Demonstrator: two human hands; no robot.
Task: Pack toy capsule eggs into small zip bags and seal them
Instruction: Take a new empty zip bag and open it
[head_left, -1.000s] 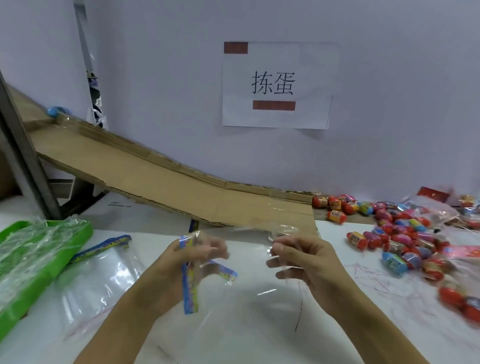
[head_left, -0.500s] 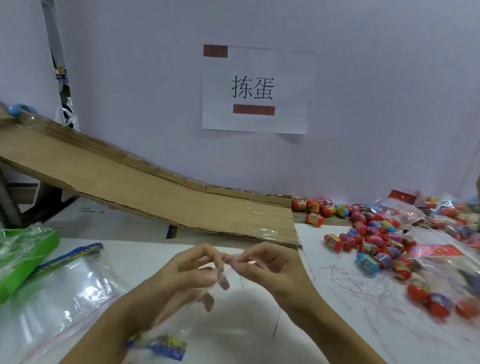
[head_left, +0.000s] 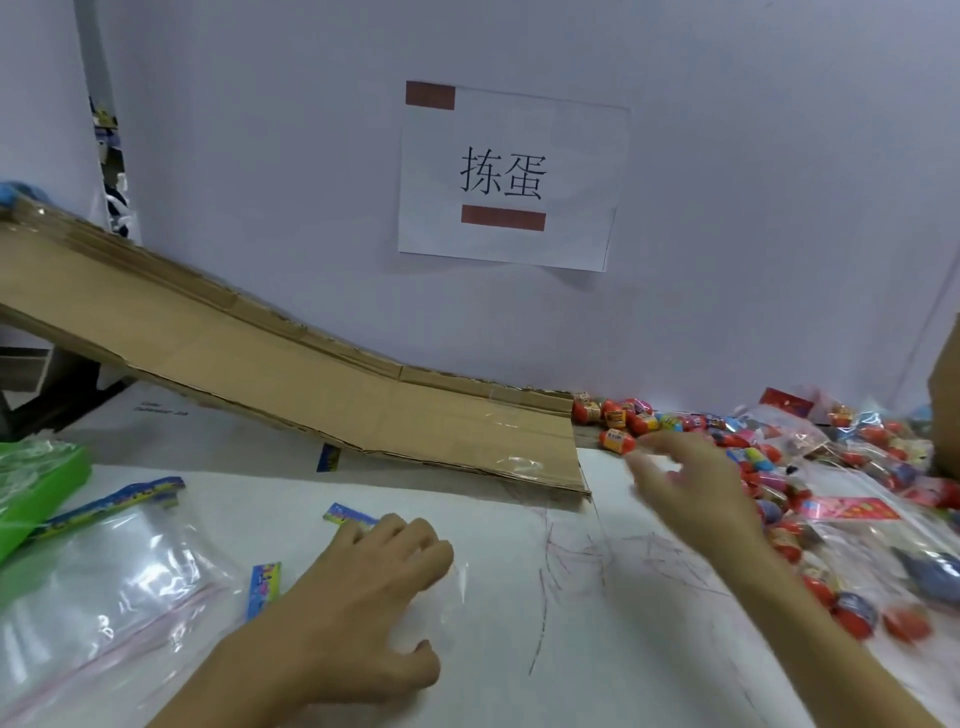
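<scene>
The left hand (head_left: 363, 587) rests knuckles-up on the table (head_left: 519, 649), fingers curled over a clear zip bag (head_left: 457, 571) whose film shows just past the knuckles; whether it pinches the bag or only pins it I cannot tell. The right hand (head_left: 691, 493) is blurred, fingers spread and holding nothing, over the near edge of the eggs (head_left: 649, 421).

The eggs lie in a loose heap to the right, at the foot of a cardboard ramp (head_left: 311, 384) and against the wall, some among filled bags (head_left: 857, 525). They look small, light, hard-shelled and smooth, so they are likely to roll or slip; a pinch across the middle of one egg, or a scoop of a few into the palm, would probably hold best. The bag is thin, limp and slippery, and its mouth will tend to fall shut, so it is best taken at the top edge beside the zip strip and held open while eggs go in. Bag and heap are well apart.

A larger clear bag (head_left: 104, 597) with a blue printed header lies at left, next to a green tray (head_left: 31, 499). Small blue printed strips (head_left: 265, 587) lie by the left hand; their print is too small to read.

The paper sign (head_left: 509, 176) on the wall reads "拣蛋" between two brown bars. Labels on the eggs are blurred. Red pen scribbles mark the table.
</scene>
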